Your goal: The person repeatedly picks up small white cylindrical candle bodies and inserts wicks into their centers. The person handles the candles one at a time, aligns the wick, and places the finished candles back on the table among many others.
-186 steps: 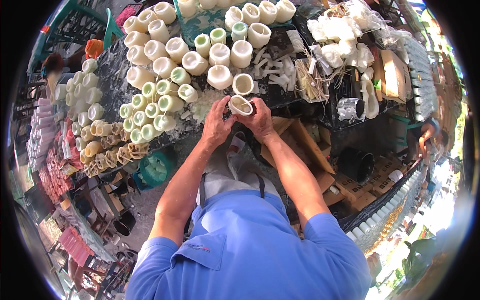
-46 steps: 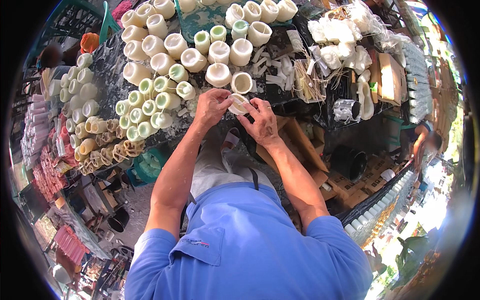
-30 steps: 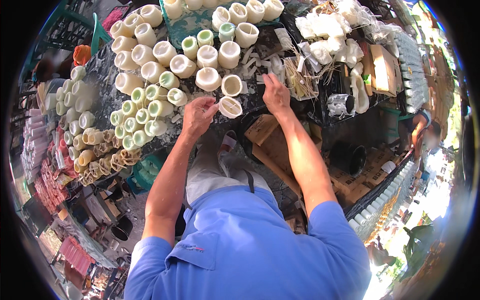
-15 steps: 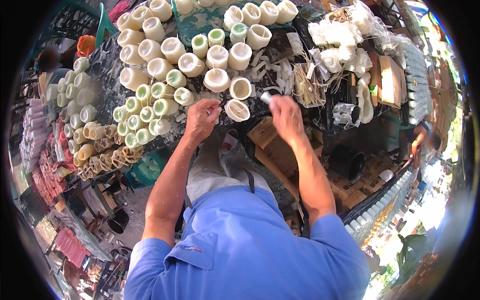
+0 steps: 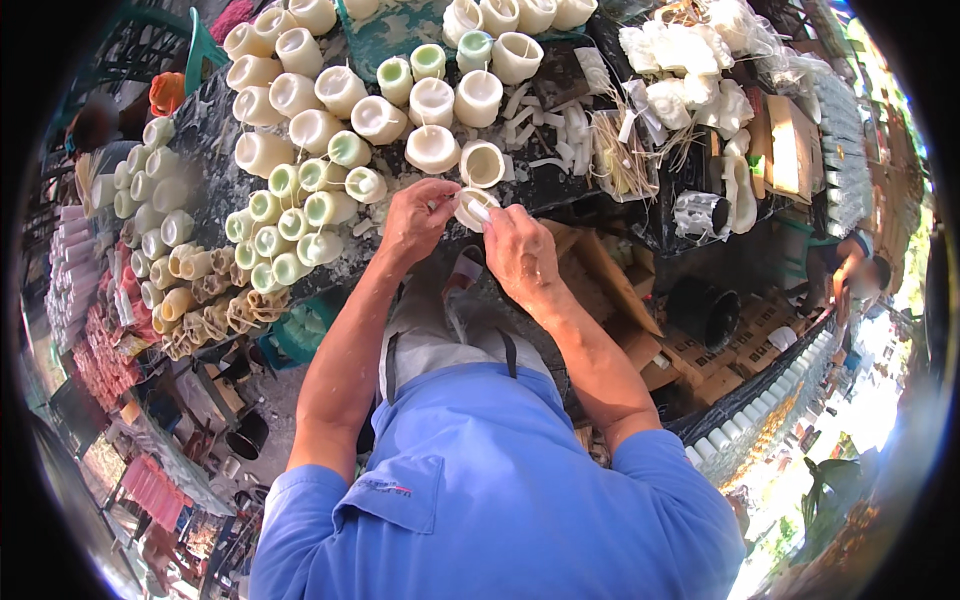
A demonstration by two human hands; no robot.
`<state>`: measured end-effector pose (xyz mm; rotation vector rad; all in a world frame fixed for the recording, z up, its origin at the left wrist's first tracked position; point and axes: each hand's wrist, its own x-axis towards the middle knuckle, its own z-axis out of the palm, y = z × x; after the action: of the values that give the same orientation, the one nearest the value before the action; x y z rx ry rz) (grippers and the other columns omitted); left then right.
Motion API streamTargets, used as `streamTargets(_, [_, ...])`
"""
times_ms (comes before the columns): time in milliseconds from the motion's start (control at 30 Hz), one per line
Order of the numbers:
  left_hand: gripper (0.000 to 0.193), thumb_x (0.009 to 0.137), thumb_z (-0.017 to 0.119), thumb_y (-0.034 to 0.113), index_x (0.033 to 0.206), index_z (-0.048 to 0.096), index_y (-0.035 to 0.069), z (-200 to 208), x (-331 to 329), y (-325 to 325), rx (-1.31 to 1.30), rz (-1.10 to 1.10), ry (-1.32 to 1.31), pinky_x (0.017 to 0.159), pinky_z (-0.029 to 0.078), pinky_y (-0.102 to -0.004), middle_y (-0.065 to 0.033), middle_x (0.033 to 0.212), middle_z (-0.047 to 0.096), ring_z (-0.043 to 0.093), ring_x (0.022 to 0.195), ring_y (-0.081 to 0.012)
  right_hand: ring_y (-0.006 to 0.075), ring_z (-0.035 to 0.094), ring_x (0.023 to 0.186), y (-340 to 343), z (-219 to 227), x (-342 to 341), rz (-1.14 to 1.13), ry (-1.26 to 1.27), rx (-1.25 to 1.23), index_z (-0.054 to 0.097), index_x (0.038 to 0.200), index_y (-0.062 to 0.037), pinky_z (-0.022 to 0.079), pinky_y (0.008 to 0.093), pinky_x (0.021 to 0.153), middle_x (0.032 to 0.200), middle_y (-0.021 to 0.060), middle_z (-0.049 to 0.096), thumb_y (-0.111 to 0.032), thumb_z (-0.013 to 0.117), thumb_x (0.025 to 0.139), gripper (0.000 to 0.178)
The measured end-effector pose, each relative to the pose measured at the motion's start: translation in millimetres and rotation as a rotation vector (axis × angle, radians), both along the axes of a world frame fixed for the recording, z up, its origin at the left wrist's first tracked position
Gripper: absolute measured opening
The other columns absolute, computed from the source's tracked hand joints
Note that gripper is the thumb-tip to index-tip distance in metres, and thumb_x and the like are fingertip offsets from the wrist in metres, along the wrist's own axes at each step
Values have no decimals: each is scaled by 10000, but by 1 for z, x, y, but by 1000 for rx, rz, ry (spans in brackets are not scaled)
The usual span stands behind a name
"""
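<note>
At the table's near edge stands a round cream wax candle (image 5: 466,219) with a hollow top. My left hand (image 5: 420,215) is closed in a pinch at its left rim; whatever it grips is too small to make out. From the other side my right hand (image 5: 522,255) holds a small white stick-like piece (image 5: 479,210) over the candle's opening. Just behind stands another hollow cream candle (image 5: 482,164), and left of it a fuller one (image 5: 433,150).
Rows of cream and pale green candles (image 5: 325,208) crowd the table to the left. White wax strips (image 5: 574,140), a bundle of thin wicks (image 5: 622,160) and white lumps (image 5: 680,100) lie to the right. Below the table edge are a cardboard box (image 5: 600,285) and a black bucket (image 5: 703,312).
My right hand has come left and nearer, bringing the white piece from beside the candle to over its opening. My left hand has shifted slightly right, up to the rim.
</note>
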<state>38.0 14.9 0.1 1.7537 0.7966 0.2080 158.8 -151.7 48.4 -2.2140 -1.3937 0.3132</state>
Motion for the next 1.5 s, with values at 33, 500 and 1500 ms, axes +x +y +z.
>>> streamTargets(33, [233, 975, 761, 97, 1198, 805, 43, -2, -1, 0, -1, -4, 0, 820, 569, -325, -69, 998, 776, 703, 881, -161, 368, 713, 789, 0, -1, 1, 13, -4, -6, 710, 1037, 2, 596, 446, 693, 897, 146, 636, -61, 738, 959, 104])
streamTargets(500, [306, 953, 756, 61, 1254, 774, 7, -7, -4, 0, -87, -7, -8, 877, 596, -343, -119, 1122, 791, 742, 991, -198, 378, 703, 793, 3, -24, -1, 37, -43, 165, 641, 989, 8, 595, 469, 685, 877, 155, 639, 35, 751, 881, 157])
streamTargets(1500, [367, 890, 823, 19, 1233, 703, 69, -22, -17, -25, 441, -218, -195, 832, 627, -429, -138, 1218, 717, 754, 957, -338, 352, 714, 797, 4, -29, 42, 286, 29, 224, 641, 837, -23, 600, 430, 692, 854, 132, 685, 2, 790, 834, 151])
